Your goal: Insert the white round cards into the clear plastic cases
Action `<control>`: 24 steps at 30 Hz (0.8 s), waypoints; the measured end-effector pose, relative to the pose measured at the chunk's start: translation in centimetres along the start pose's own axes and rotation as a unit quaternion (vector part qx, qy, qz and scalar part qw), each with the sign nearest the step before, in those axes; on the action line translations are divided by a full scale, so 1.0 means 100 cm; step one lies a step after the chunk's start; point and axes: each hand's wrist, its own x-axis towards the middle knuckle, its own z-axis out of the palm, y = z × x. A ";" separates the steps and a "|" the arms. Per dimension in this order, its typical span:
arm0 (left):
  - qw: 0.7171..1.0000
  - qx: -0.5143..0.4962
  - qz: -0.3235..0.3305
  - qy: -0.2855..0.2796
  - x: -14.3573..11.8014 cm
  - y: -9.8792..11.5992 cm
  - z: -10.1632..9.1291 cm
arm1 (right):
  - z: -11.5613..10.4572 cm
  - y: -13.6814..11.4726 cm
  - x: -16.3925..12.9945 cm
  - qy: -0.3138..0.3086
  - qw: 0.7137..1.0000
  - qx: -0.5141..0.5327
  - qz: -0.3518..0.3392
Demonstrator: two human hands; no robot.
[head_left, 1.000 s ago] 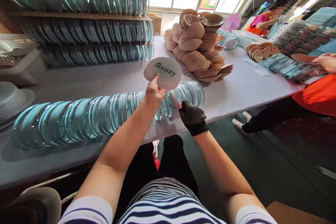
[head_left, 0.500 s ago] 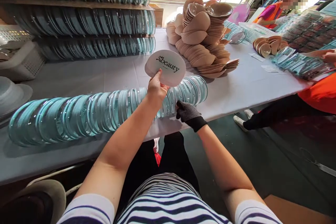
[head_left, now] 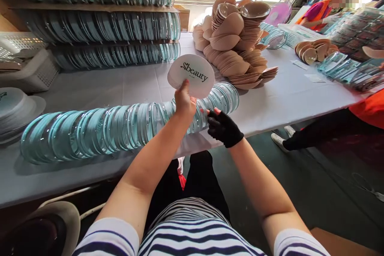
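Item: stack of thin white oval cards [head_left: 192,73], top face printed "Sbeauty" in black. Location: in your bare left hand [head_left: 185,99], raised over the row on the table. Orientation: printed face up towards you, lettering upright to your eye; long axis crosswise, dipping slightly to the right.

Left hand: clamped on the stack at its near edge, thumb on the printed face.

Right hand [head_left: 223,127]: yours, in a black knit glove with bare fingertips showing; fingers bent, beside the near side of the row. Whether they grip or touch anything, you cannot tell.

Row of round, clear blue-green plastic cases [head_left: 120,128]: stood on edge, one against another; length runs from near left to farther right, on the white-covered table [head_left: 270,106].

Pile of beige, shell-like curved pieces [head_left: 231,44]: beyond the row's right end.

White perforated plastic basket [head_left: 39,74]: at your left, behind the row.
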 end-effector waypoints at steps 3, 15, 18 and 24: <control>1.000 0.012 0.024 -0.004 0.004 -0.005 -0.001 | -0.001 0.001 -0.005 0.040 0.992 -0.117 -0.011; 0.987 0.154 0.019 -0.034 -0.045 0.007 -0.007 | 0.018 -0.061 -0.001 0.368 0.683 -0.524 -0.351; 0.984 0.172 0.001 -0.050 -0.048 0.016 -0.011 | 0.038 -0.057 -0.009 0.346 0.686 -0.533 -0.354; 0.994 0.099 0.050 0.004 -0.015 0.042 -0.013 | 0.019 -0.048 -0.060 0.470 0.684 -0.497 -0.253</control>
